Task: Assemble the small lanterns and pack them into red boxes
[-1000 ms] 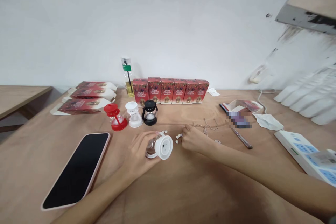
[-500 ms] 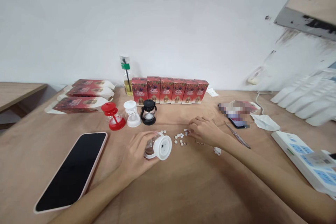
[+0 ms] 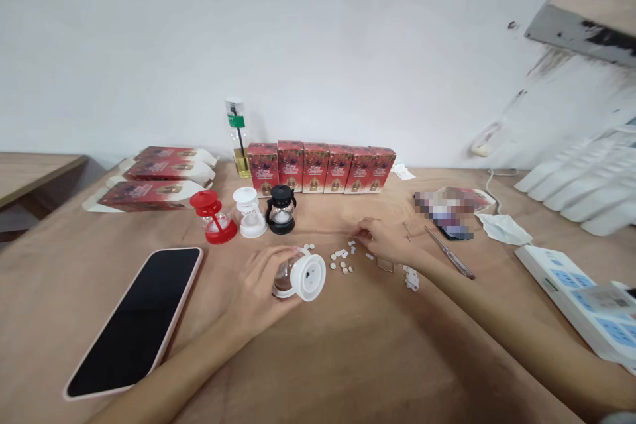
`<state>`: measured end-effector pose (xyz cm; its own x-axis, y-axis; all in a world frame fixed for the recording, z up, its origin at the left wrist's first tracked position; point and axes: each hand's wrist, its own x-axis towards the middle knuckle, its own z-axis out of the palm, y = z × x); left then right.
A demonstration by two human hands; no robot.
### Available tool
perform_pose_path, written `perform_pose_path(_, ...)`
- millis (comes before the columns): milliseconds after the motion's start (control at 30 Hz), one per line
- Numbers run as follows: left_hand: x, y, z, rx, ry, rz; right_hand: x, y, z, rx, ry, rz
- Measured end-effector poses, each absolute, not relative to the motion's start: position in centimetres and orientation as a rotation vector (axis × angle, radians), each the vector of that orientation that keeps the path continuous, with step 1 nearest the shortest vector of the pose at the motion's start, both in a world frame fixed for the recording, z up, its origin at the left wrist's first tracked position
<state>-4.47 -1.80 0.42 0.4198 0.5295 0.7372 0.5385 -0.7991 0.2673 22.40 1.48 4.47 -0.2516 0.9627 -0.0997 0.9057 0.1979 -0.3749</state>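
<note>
Head camera view, inspected at the present moment: the left hand (image 3: 265, 281) was closed around a small lantern-shaped item of white plastic with a clear, rounded body (image 3: 309, 278). This item was tipped on its side, its round white end face, bearing a small black mark, turned toward the camera. Whether it touched the brown tabletop (image 3: 348, 358) could not be determined.

The right hand (image 3: 385, 240) was low over the tabletop with fingers curled; whether anything was pinched between them could not be established. Nearest to it were small, flat white slips (image 3: 352, 243) and a thin, bent metal wire (image 3: 385, 265) beside the wrist. Small, round, pale discs (image 3: 344, 265) lay loose between the two hands.

Change noted: one second earlier the right hand had been down beside the discs, covering part of the group. It had since shifted to the right, leaving more discs and slips exposed. The left hand's grip was unaltered. In this inspector's judgement, the small parts were thereby within easier sight and reach, while the held item stayed steady.

Beyond the hands, a red plastic lantern (image 3: 214, 218), a white plastic lantern (image 3: 250, 214) and a black plastic lantern (image 3: 281, 210) stood upright in a row, before a line of red printed cardboard boxes (image 3: 315, 169).
</note>
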Motion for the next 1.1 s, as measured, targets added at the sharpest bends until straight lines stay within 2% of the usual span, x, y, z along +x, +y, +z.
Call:
perform_pose_path(233,-4.5,-1.8,0.5,-2.643,-1.002,-1.373,22.1,1.2,5.7,-1.641,-2.242,0.876)
perform_pose_path(467,-4.4,-1.7,0.6,-2.649,-0.969,-1.383,23.0,-0.4,7.3,-1.868,-2.510,0.552)
perform_pose_path(767,-4.5,-1.8,0.4,-2.650,-0.971,-1.376,24.0,0.2,6.8,-1.866,-2.572,0.624)
perform_pose_path(967,-4.4,-1.8,0.6,-2.655,-0.977,-1.382,24.0,-0.4,6.9,-1.851,-2.638,0.520)
perform_pose_path(1100,-4.5,-1.9,0.5,-2.651,-0.984,-1.386,24.5,-3.5,6.1,-1.710,-2.762,0.124)
